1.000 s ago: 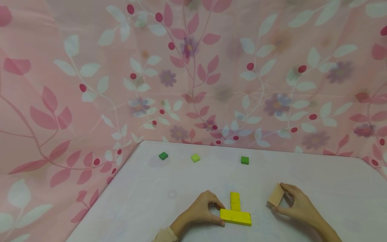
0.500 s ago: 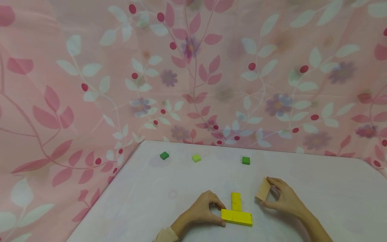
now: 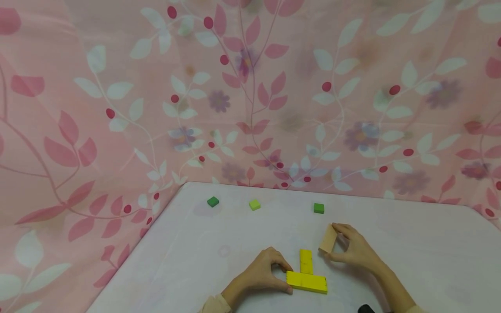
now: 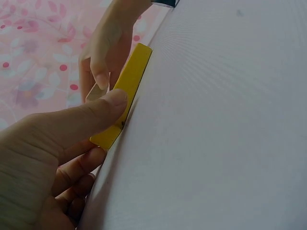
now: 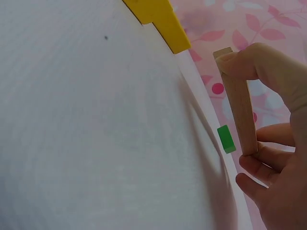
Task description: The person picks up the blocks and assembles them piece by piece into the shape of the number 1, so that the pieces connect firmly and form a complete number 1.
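My left hand [image 3: 264, 271] pinches the left end of a yellow wooden block [image 3: 307, 282] lying crosswise on the table; in the left wrist view the thumb presses near that block's [image 4: 132, 79] end. A second yellow block [image 3: 306, 261] stands off its far side, the two forming an upside-down T. To the right, my right hand [image 3: 354, 250] holds a plain wooden block [image 3: 328, 238] by its ends, between thumb and fingers. In the right wrist view this plain block [image 5: 238, 105] is raised over the table, beyond the end of the yellow block [image 5: 168, 26].
Toward the back of the white table [image 3: 176, 261] lie a dark green block [image 3: 213, 201], a light green block [image 3: 255, 204] and a green block [image 3: 318, 208]. Behind the table hangs a pink floral cloth [image 3: 250, 108]. A black object [image 3: 365, 308] shows at the bottom edge, near the right forearm.
My right hand has carried the plain wooden block leftward and slightly away from me, closer to the far yellow block. The left hand and both yellow blocks have stayed in place.
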`<move>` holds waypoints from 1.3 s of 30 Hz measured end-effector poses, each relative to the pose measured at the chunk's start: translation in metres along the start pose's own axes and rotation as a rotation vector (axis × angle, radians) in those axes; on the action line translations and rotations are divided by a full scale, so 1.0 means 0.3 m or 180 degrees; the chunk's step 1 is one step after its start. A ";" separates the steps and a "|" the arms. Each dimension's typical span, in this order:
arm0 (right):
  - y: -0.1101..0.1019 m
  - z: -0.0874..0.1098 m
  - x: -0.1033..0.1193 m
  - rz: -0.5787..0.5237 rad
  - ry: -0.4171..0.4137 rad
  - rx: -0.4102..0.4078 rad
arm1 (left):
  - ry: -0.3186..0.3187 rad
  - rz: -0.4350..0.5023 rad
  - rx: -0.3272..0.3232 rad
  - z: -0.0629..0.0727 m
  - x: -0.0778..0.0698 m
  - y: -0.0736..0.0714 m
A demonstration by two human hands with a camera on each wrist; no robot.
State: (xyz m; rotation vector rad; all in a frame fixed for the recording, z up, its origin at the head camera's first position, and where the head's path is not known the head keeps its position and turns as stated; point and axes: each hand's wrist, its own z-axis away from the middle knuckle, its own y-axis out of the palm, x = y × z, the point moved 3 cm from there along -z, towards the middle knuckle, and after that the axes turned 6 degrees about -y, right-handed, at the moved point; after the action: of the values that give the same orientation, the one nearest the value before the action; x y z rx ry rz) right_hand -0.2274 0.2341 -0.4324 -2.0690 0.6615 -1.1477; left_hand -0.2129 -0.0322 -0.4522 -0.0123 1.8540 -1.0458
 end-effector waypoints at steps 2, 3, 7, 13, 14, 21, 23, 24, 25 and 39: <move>0.008 -0.010 0.003 -0.0020 -0.0048 0.0016 | -0.0010 0.0016 0.0003 0.000 0.000 0.001; 0.012 -0.014 0.005 -0.0032 -0.0050 0.0030 | -0.0010 0.0017 0.0003 0.000 0.000 0.001; 0.027 -0.032 0.006 -0.0082 -0.0014 0.0117 | -0.0013 0.0016 -0.0001 0.001 -0.002 0.000; 0.054 -0.060 -0.003 -0.0234 0.0134 0.0339 | -0.0004 -0.0003 0.0005 0.002 -0.004 -0.002; 0.059 -0.064 -0.005 -0.0264 0.0149 0.0371 | 0.0002 -0.0015 0.0004 0.002 -0.004 -0.002; 0.087 -0.092 -0.003 -0.0259 0.0165 0.0489 | 0.0001 -0.0050 0.0027 0.000 -0.002 -0.003; 0.092 -0.098 0.001 -0.0287 0.0151 0.0509 | 0.0005 -0.0066 0.0021 0.000 -0.003 -0.004; 0.094 -0.101 0.002 -0.0296 0.0147 0.0524 | 0.0008 -0.0073 0.0015 0.001 -0.003 -0.004; 0.096 -0.104 0.002 -0.0319 0.0154 0.0540 | 0.0008 -0.0073 0.0013 0.001 -0.003 -0.004; 0.119 -0.140 -0.008 -0.0426 0.0210 0.0675 | 0.0024 -0.0069 0.0006 -0.002 0.007 0.002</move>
State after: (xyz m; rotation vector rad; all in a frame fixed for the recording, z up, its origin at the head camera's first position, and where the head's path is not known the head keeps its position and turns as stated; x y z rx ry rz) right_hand -0.2688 0.1996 -0.4445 -1.9250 0.4163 -1.3072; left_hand -0.2142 -0.0323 -0.4541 -0.0272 1.8635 -1.0639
